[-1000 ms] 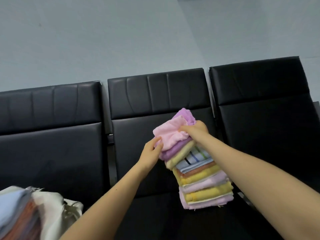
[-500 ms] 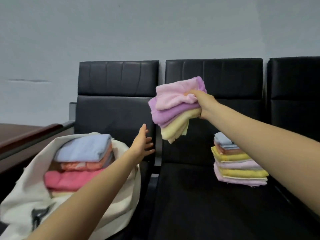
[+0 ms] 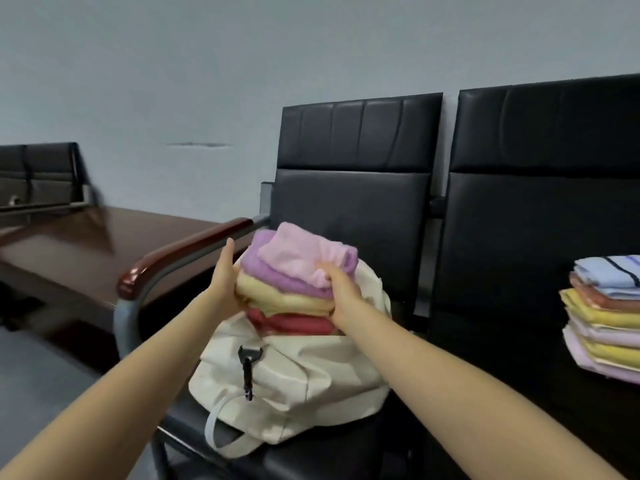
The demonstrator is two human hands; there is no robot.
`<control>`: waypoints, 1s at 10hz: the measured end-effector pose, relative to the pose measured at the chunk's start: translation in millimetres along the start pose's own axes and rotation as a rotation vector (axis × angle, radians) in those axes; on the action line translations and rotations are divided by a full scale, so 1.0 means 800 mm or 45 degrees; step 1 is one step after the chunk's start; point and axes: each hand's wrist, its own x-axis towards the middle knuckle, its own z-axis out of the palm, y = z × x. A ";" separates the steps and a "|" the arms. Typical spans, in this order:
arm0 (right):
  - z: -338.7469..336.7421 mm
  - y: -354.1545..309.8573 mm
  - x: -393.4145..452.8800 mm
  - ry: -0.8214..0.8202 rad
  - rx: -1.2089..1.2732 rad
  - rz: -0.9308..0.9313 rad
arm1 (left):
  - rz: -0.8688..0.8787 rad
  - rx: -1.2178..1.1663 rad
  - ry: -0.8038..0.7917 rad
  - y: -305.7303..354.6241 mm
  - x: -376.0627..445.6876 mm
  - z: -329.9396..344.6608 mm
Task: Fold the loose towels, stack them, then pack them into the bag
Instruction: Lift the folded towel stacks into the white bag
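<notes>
Packing in progress, listed nearest first.

Bag (image 3: 294,382): cream canvas, slumped on the left chair seat (image 3: 311,459), mouth open upward, a black clip (image 3: 247,367) hanging at its front, a loop handle trailing toward the viewer. A coral-red folded towel (image 3: 294,322) shows at the mouth, so the bag appears nearly full.

Towel bundle (image 3: 294,275): three folded pieces, pale yellow beneath, lilac in the middle, pink on top; soft terry, edges uneven, the pink one rumpled. It sits at the bag's mouth on the red towel.

Left hand (image 3: 225,275): fingers straight, palm pressed flat against the bundle's left side.
Right hand (image 3: 337,292): fingers curled over the bundle's right edge, pinching the pink and lilac layers.

Risk, as a judgement: the soft bag walls give no support; pressing down unevenly could tip the bundle over the rim or shear the folds apart, and the pink top piece may slide off.

Remaining stack (image 3: 606,317): folded towels in blue stripe, coral, yellow and lilac, on the neighbouring seat, well apart from the bag.

Farther off: dark wooden tabletop (image 3: 86,244).
</notes>
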 end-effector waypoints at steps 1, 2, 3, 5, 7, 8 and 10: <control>-0.007 0.064 -0.012 0.042 -0.380 -0.084 | -0.134 0.149 0.137 -0.005 0.012 -0.042; -0.010 0.074 -0.011 -0.011 -0.610 -0.087 | 1.041 -0.006 -0.914 -0.049 0.013 -0.048; -0.007 0.047 -0.007 -0.163 -0.528 0.096 | 0.095 0.669 -0.137 -0.047 0.048 -0.064; -0.011 0.011 0.042 -0.090 -0.394 0.037 | 0.049 0.593 0.010 -0.042 0.027 -0.053; -0.010 -0.008 0.101 -0.136 -0.613 0.180 | 0.123 0.552 0.167 -0.049 0.037 -0.060; -0.008 -0.011 0.117 -0.133 -0.677 0.036 | 0.163 0.545 0.209 -0.051 0.039 -0.058; -0.031 -0.009 0.227 -0.127 -0.911 -0.015 | 0.260 0.660 0.255 -0.047 0.051 -0.049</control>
